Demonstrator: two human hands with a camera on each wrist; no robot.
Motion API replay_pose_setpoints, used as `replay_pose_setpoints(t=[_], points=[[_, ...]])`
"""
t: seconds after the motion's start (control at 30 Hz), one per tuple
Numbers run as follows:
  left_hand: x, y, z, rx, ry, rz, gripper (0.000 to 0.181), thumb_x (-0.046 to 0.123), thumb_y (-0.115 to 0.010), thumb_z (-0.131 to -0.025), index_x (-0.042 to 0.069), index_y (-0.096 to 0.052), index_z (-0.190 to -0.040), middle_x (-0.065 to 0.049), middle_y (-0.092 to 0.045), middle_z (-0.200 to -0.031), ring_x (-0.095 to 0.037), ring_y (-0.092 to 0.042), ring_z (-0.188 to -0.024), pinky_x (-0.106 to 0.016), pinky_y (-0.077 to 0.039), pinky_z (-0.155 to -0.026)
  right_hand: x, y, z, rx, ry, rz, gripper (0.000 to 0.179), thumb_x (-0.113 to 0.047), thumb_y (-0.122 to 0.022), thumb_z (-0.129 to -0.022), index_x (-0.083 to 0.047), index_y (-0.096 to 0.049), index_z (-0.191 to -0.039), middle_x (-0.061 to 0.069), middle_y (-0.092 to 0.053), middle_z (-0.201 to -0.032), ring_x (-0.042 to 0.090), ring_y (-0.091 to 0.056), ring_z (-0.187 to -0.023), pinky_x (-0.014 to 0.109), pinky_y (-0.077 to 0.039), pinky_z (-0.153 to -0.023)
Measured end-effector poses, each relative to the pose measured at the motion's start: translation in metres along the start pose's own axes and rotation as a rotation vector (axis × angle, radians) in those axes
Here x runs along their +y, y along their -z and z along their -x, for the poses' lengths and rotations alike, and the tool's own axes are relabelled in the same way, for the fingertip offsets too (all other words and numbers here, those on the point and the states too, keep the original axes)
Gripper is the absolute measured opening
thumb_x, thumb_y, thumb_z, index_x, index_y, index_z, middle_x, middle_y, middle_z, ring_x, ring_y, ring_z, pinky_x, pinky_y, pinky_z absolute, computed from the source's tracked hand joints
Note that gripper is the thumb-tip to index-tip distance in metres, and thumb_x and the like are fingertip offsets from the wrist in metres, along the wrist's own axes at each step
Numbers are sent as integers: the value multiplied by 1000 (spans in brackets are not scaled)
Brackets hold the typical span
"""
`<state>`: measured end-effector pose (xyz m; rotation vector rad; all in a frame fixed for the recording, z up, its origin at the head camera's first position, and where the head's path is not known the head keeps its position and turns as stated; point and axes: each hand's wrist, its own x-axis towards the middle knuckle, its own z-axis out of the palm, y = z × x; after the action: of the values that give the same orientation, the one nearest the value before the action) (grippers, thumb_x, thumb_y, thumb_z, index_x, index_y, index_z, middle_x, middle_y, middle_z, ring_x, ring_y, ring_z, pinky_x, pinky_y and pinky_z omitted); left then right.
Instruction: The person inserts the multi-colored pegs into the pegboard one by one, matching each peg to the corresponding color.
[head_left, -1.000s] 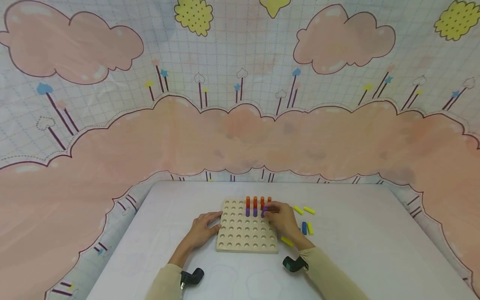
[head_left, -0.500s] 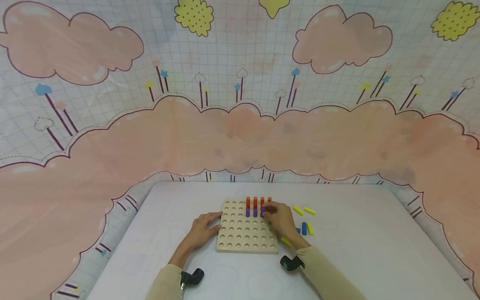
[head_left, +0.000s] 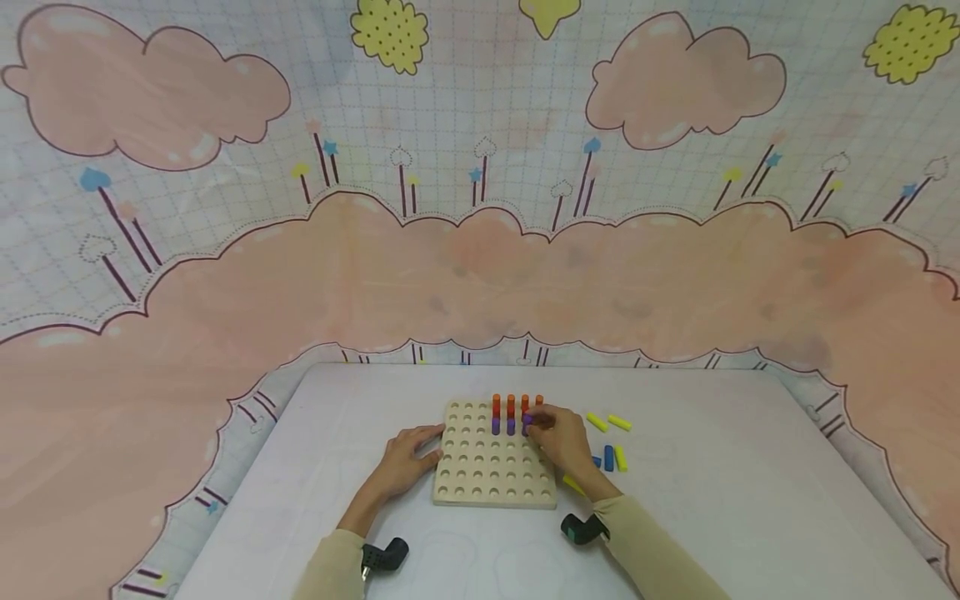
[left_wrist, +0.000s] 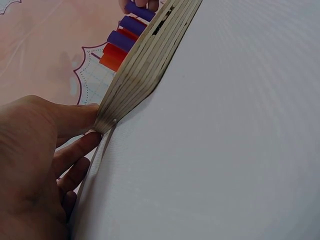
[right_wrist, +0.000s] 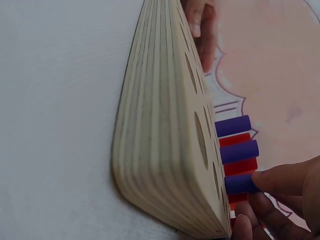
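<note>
A square wooden pegboard (head_left: 476,475) with rows of round holes lies on the table. Orange-red pegs (head_left: 497,406) stand along its back right part, and in front of them two purple pegs (head_left: 496,427) stand upright. My right hand (head_left: 564,437) pinches a third purple peg (right_wrist: 240,184) between thumb and fingers; its lower end is at the board's surface, in line with the other purple ones. My left hand (head_left: 405,460) rests against the board's left edge, fingers extended, as the left wrist view (left_wrist: 75,135) also shows.
Yellow pegs (head_left: 619,422) and blue pegs (head_left: 609,457) lie loose to the right of the board, some partly behind the right wrist. The white table (head_left: 697,500) ends at a cloud-patterned cloth (head_left: 480,275) behind.
Between one second and half a second ago, the right hand shifted slightly left and the purple peg in it came more upright. Since then little has moved; the left hand stays at the board.
</note>
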<state>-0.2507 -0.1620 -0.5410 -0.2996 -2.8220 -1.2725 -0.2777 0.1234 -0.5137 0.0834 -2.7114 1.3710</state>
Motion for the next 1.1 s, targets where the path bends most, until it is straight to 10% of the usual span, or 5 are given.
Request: replay_pose_setpoints(t=[0.67, 1.1], points=[[-2, 2, -11, -9, 4, 2, 44, 21, -66, -93, 16, -59, -136, -6, -58, -140, -33, -42, -135, -55, -21, -113, -7, 31, -3, 33, 98, 22, 17, -10, -73, -87, -8, -74, -104, 5, -74, -96, 19, -68, -89, 36, -57, -79], [-1, 2, -10, -21, 18, -3, 44, 21, -65, -94, 16, -58, -137, -6, -58, -141, -32, -42, -136, -55, -19, -116, 26, 67, 0, 17, 61, 108, 24, -13, -74, -86, -6, -72, -109, 5, -72, -95, 18, -64, -86, 32, -53, -75]])
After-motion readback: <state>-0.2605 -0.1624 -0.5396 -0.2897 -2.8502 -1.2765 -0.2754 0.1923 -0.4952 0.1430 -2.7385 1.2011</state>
